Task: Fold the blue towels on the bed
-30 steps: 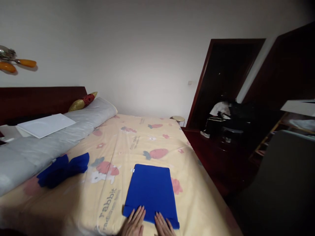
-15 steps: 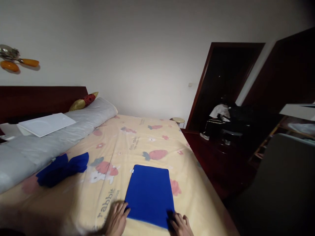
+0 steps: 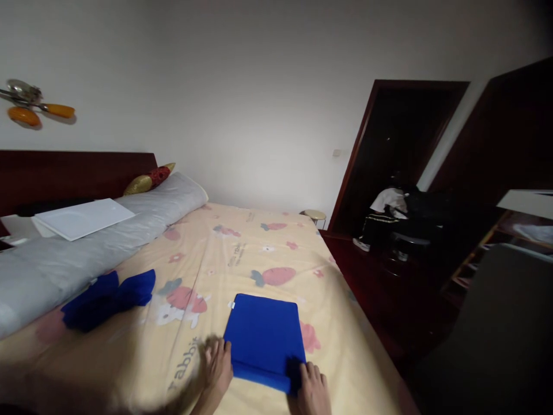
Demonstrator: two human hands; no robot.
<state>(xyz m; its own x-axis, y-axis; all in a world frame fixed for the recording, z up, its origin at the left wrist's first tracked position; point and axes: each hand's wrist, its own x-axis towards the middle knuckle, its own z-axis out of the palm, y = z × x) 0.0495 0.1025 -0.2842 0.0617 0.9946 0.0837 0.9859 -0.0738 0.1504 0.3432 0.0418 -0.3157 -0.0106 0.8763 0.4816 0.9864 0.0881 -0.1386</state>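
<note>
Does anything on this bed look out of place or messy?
A crumpled blue cloth lies near the gray roll, looking messy compared with the flatter blue cloth between the left hand and right hand. I see nothing spilled.

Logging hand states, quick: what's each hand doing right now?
Left hand: closed, holding the left end of the blue cloth's near fold.
Right hand: closed, holding that fold's right end.
</note>
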